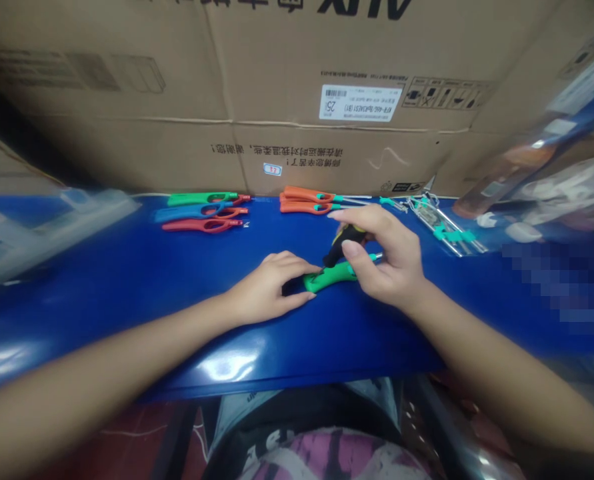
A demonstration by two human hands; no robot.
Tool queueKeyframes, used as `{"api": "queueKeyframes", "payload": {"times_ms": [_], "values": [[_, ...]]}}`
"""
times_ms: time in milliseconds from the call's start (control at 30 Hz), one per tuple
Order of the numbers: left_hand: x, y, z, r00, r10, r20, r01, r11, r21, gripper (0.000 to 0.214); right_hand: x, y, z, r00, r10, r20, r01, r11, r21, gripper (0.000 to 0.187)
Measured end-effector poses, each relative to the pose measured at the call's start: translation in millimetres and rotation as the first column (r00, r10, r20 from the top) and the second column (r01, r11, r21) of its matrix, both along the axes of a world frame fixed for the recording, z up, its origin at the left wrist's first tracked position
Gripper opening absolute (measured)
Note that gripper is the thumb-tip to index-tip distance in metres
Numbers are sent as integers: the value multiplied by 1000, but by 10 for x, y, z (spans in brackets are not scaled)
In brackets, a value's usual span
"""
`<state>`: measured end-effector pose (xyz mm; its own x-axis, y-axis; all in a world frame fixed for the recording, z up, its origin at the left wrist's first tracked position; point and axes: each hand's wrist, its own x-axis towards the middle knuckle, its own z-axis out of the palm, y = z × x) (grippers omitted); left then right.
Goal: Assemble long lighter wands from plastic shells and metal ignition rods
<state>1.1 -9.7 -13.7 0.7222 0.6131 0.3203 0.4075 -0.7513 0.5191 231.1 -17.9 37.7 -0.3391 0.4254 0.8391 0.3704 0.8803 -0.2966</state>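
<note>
A green plastic handle (333, 275) lies on the blue table (127, 280) in front of me. My left hand (271, 288) presses down on its near end, fingers closed over it. My right hand (384, 257) grips a black-handled screwdriver (344, 241) and holds it tip down on the green handle. What lies under my left fingers is hidden.
A green, a blue and a red handle (204, 212) lie at the back left, two orange ones (309, 200) at the back centre. Loose metal parts with teal pieces (444, 223) lie at the right. A large cardboard box (287, 93) walls off the back. Clear plastic packaging (37, 227) sits at the left.
</note>
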Motion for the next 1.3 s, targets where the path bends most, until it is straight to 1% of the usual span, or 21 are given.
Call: {"api": "queueKeyframes", "payload": {"times_ms": [67, 133, 167, 267, 300, 333, 433, 500, 533, 600, 667, 700, 733, 833, 900, 933, 1033, 1100, 1167, 1233, 1300], "values": [[3, -1, 7, 1000, 6, -6, -6, 1000, -8, 37, -2, -7, -10, 996, 88, 5, -87, 984, -158, 41], [5, -1, 8, 1000, 13, -12, -13, 1000, -7, 38, -6, -7, -21, 991, 133, -15, -133, 963, -235, 42], [6, 0, 7, 1000, 12, -12, -12, 1000, -3, 38, -7, -5, -25, 993, 116, -24, -118, 970, -214, 40], [5, 3, -2, 1000, 3, -8, -3, 1000, 10, 37, 2, 1, -29, 999, -17, -30, 16, 999, -33, 33], [5, 3, -3, 1000, 2, -6, -1, 1000, 9, 37, 5, 1, -32, 999, -43, -21, 43, 999, -8, 32], [4, 3, -3, 1000, 2, -6, -2, 1000, 5, 37, 6, 0, -36, 999, -43, -9, 43, 999, -24, 33], [6, 1, 1, 1000, 7, 1, -7, 1000, -9, 37, -8, -4, -59, 997, 72, 14, -67, 971, -231, 43], [6, 0, 0, 1000, 11, 1, -11, 1000, -8, 37, -25, -1, -72, 992, 127, -1, -122, 949, -292, 44], [5, 0, -2, 1000, 13, 0, -13, 1000, -4, 37, -31, 1, -74, 994, 113, -8, -111, 958, -266, 41], [2, -1, -6, 1000, 14, -4, -14, 1000, 5, 38, -32, 3, -67, 1000, 25, -15, -27, 991, -128, 34], [0, -2, -7, 1000, 8, -4, -8, 1000, 7, 38, -23, -6, -50, 998, -62, -10, 62, 998, 24, 29], [1, -2, -6, 1000, 5, -4, -5, 1000, 6, 37, -18, -15, -39, 997, -75, -2, 75, 995, 61, 27], [2, -2, -3, 1000, 4, -5, -4, 1000, 2, 37, -16, -24, -30, 998, -61, 10, 60, 997, 56, 28], [6, -1, 4, 1000, 6, -7, -6, 1000, -3, 36, -27, -47, -12, 998, 67, 11, -65, 990, -128, 37], [6, 0, 2, 1000, 9, -8, -9, 1000, 1, 36, -34, -45, -7, 994, 108, -12, -108, 977, -186, 36], [4, 1, 0, 1000, 10, -8, -10, 1000, 5, 36, -33, -38, -6, 996, 88, -23, -90, 983, -159, 33], [0, 1, -8, 1000, 2, 0, -2, 1000, 13, 37, -5, -18, 4, 1000, 7, -12, -7, 999, 45, 29], [-1, 3, -10, 1000, -4, 3, 4, 1000, 7, 37, 11, -18, 15, 999, 43, 24, -46, 992, 117, 32], [1, 4, -8, 1000, -3, 1, 3, 1000, -1, 35, 6, -32, 27, 991, 125, 52, -127, 990, 54, 39], [5, 5, -4, 1000, 1, -4, -1, 1000, -3, 34, -17, -49, 37, 984, 177, 33, -176, 984, -22, 41], [8, 5, 0, 1000, 4, -5, -4, 1000, -3, 34, -38, -57, 42, 988, 155, 6, -155, 988, -4, 35]]}}
